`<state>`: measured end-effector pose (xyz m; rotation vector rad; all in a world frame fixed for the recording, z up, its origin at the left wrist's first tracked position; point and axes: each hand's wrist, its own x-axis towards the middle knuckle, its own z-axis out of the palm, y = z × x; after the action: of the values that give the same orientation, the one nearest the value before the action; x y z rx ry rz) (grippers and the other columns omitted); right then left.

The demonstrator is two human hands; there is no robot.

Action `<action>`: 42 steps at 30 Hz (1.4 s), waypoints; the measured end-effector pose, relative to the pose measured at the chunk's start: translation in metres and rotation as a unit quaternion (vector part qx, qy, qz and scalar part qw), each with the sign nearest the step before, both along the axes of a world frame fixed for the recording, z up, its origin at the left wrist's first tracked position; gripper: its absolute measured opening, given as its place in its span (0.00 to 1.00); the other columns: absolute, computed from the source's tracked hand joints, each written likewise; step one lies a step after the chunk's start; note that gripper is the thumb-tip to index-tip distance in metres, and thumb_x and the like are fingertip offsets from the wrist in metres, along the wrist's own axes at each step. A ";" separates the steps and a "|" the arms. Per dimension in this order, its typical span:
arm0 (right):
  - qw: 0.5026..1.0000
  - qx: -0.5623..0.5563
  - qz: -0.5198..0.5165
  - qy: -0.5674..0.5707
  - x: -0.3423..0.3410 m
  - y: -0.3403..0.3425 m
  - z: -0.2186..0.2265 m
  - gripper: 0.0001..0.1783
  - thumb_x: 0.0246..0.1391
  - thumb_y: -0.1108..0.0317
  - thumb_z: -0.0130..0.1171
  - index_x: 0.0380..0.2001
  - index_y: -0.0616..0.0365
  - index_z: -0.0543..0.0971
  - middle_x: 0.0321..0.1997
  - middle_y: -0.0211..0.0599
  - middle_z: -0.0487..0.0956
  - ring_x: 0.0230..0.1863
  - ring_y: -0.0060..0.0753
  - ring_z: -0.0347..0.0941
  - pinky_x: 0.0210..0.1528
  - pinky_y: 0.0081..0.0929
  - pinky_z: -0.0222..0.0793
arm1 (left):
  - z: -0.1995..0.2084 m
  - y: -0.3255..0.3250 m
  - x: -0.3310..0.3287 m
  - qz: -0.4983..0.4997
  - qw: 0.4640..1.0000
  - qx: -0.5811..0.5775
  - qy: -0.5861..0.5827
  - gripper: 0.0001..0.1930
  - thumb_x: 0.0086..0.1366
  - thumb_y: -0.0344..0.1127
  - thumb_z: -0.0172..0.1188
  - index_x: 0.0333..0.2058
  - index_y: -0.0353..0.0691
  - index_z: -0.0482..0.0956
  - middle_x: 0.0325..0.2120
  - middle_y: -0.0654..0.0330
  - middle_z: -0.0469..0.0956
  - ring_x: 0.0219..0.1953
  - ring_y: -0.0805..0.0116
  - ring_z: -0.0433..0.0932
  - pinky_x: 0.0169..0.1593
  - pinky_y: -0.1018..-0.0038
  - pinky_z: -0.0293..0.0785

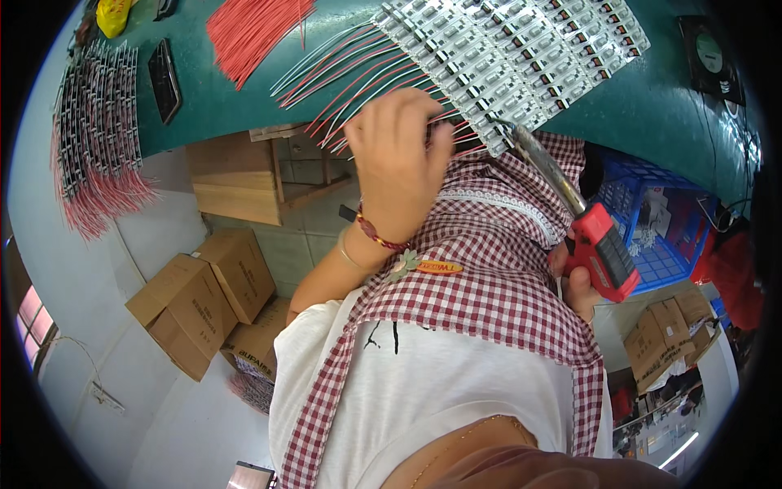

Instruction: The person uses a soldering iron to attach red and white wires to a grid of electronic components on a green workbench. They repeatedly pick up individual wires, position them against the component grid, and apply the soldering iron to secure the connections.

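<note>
My right hand [580, 289] grips the red and black handle of a soldering iron [601, 251]. Its metal shaft slants up and left, and the tip is at the near edge of a silvery panel [521, 61] made of rows of small parts. Red and white wires [350, 90] stick out from the panel's left edge. Over these wires is my left hand [399, 151], its fingers bent and the thumb drawn in close to the panel. What its fingertips hold, if anything, is hidden.
On the green table [244, 110] lie a bundle of red wires [252, 33], a dark phone [164, 81] and a yellow object [112, 16]. Wired strips [98, 122] hang over the left edge. A blue crate [652, 212] stands at right, cardboard boxes [191, 310] at lower left.
</note>
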<state>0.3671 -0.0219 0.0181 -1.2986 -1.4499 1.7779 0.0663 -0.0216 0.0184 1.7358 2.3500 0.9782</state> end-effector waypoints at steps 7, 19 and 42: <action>0.998 0.056 0.019 0.002 -0.038 0.017 -0.004 0.41 0.54 0.41 0.61 0.55 0.68 0.68 0.22 0.32 0.71 0.20 0.21 0.64 0.26 0.23 0.61 | -0.006 0.013 -0.020 0.027 0.998 -0.047 0.039 0.06 0.57 0.30 0.62 0.33 0.44 0.78 0.35 0.62 0.72 0.40 0.61 0.70 0.43 0.65 0.61; 0.999 0.031 0.033 0.010 -0.041 0.019 0.000 0.36 0.57 0.43 0.58 0.52 0.68 0.69 0.22 0.32 0.71 0.22 0.22 0.64 0.27 0.23 0.61 | -0.005 0.018 -0.023 0.028 0.998 -0.055 0.028 0.04 0.57 0.31 0.62 0.29 0.43 0.75 0.32 0.64 0.72 0.37 0.61 0.70 0.39 0.66 0.60; 0.974 0.200 0.073 -0.074 -0.029 0.021 -0.012 0.11 0.50 0.63 0.64 0.31 0.60 0.81 0.26 0.36 0.79 0.24 0.34 0.75 0.27 0.29 0.70 | -0.009 0.018 -0.004 0.008 0.997 -0.048 0.067 0.06 0.55 0.29 0.63 0.29 0.42 0.73 0.29 0.60 0.71 0.35 0.59 0.70 0.38 0.64 0.62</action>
<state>0.3381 -0.0013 0.0065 -1.1532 -1.9120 1.3945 0.0623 -0.0035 0.0098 1.8022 2.4504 0.7590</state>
